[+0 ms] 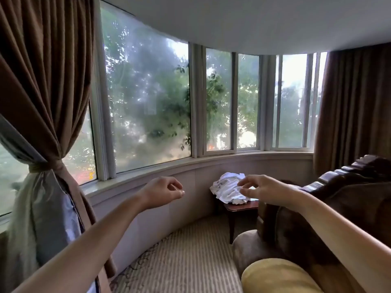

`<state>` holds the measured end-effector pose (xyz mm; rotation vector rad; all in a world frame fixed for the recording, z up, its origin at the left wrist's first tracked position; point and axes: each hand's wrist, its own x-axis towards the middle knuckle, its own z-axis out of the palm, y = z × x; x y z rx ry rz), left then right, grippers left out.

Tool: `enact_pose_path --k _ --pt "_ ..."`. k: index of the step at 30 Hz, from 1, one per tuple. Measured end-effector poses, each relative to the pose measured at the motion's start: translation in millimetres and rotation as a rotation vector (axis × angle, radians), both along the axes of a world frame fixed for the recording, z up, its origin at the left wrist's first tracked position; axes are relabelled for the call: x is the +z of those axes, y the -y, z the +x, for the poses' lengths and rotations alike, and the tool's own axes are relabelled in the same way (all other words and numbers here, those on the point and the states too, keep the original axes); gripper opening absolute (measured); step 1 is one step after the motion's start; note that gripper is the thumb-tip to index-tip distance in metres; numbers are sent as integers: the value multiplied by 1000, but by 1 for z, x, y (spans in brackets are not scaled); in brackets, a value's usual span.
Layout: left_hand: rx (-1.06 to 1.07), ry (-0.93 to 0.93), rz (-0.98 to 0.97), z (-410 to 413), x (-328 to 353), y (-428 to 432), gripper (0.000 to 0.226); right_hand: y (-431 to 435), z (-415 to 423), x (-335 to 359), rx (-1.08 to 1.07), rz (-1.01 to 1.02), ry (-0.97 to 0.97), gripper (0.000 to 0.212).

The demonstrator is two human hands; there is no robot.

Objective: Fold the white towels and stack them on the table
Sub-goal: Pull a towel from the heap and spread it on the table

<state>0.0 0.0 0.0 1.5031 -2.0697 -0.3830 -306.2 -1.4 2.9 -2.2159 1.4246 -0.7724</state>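
A crumpled heap of white towels (228, 189) lies on a small dark wooden side table (241, 207) beneath the curved window, at the far end of the room. Both my arms are stretched out in front of me, well short of the table. My left hand (164, 192) hangs in the air left of the heap, fingers loosely curled, holding nothing. My right hand (261, 190) is raised in front of the towels in the view, fingers spread and relaxed, also holding nothing, and it hides the heap's right edge.
A brown armchair (330, 208) with a yellow cushion (279, 275) stands at the right, next to the table. Striped carpet (179, 256) runs along the curved wall. Tied brown curtains (42, 102) hang at the left, more curtains (355, 106) at the right.
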Motion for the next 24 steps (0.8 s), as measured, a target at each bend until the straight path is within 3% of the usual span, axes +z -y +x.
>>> enact_pose_path --k 4,14,18,24 --pt "5 52 11 17 -4 63 22 59 13 0 -51 -29 -34 8" --pt "-40 -66 1 63 11 211 14 185 43 23 -94 38 212 13" --pt "-53 -86 -19 60 -1 255 16 231 49 8 -96 51 176 19" --pt "-20 -27 21 51 -16 330 25 306 49 -12 -89 54 126 12"
